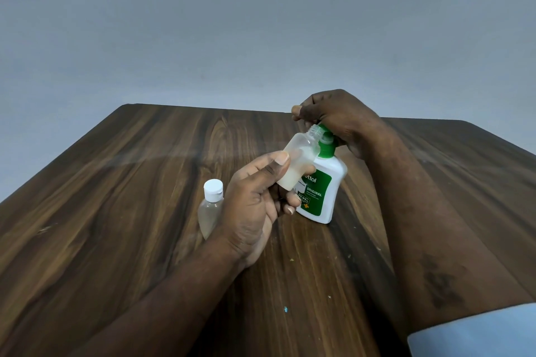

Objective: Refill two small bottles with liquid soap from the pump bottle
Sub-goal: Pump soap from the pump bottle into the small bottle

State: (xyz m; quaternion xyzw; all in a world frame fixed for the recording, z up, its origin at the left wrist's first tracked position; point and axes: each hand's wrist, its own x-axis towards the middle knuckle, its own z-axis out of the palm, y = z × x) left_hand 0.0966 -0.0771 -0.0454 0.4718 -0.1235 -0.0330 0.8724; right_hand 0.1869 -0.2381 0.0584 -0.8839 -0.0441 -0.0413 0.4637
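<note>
On the dark wooden table (145,197) a 2nd small bottle (210,213) stands upright with its white flip cap (213,189) shut, just left of the left hand (255,206), whose wrist hides its lower right side. The left hand's fingers wrap around an uncapped small bottle (300,158), tilted with its open neck up and right beside the green pump (326,142); pale soap fills roughly its lower half. It blocks part of the pump bottle (324,194) label, where "ettol", "ORIGINAL" and "99.99%" can be read. The right hand (336,116) rests curled on the pump head, covering its top. A light blue sleeve (478,330) shows at lower right.
</note>
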